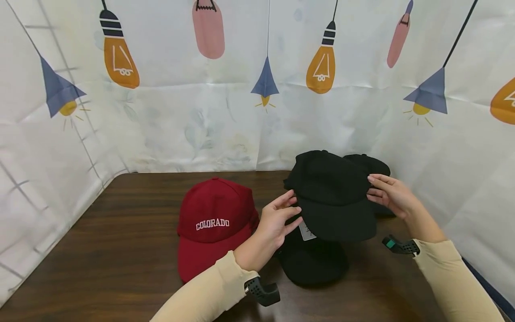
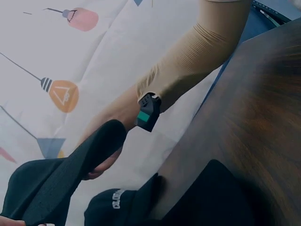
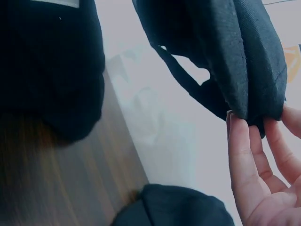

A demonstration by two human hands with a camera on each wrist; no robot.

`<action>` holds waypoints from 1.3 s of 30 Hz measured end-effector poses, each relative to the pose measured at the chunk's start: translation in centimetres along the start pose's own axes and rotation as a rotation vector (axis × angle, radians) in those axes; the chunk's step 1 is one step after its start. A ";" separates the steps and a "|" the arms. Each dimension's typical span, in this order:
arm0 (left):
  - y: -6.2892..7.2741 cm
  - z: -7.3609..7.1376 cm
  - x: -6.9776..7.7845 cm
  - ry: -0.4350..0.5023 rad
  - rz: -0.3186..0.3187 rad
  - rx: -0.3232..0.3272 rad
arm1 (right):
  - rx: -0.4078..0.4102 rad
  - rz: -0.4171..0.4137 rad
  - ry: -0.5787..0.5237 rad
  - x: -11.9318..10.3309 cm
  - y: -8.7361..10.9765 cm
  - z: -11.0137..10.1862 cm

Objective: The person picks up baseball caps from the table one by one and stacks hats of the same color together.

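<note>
Left cap (image 1: 211, 205) on table (image 1: 120, 232), held cap (image 1: 334, 183) over lower cap (image 1: 315, 264) to right, rear cap (image 1: 376, 165) behind

Bottom cap (image 1: 314, 264): its upper part is hidden behind the top cap (image 1: 335, 197) and the left hand (image 1: 275, 219).
Rear cap (image 1: 376, 165): mostly covered by the top cap.
Red cap (image 1: 213, 210): the left arm covers some of its brim.
Tag (image 1: 307, 231): partly covered; its print is too small to read.
Right hand (image 1: 391, 195): cut by the edge in its wrist view.
Bulb (image 1: 504, 100): cut by the right edge.
</note>
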State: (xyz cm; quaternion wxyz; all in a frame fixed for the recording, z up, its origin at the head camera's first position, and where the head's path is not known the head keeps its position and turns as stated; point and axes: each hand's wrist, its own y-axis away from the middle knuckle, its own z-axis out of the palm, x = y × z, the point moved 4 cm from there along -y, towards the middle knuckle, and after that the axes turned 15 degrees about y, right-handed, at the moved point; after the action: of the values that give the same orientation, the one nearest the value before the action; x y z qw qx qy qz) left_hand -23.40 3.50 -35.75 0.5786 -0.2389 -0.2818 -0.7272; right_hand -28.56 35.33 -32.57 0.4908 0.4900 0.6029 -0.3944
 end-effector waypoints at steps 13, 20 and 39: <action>0.1 -1.6 1.5 -0.017 0.019 0.040 | -0.066 -0.062 -0.169 0.4 -0.8 2.3; 0.1 -2.4 1.7 0.003 0.013 0.063 | -0.175 -0.103 -0.071 1.0 -1.3 2.7; 0.0 -3.3 1.1 0.114 -0.002 0.086 | -0.205 -0.011 -0.212 2.5 -2.4 4.8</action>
State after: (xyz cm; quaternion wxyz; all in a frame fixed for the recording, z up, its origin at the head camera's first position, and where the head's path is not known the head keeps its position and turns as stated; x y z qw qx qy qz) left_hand -23.67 0.47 -37.46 0.6026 -0.1719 -0.2797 -0.7274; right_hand -30.04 30.71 -35.99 0.5972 0.3895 0.5875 -0.3828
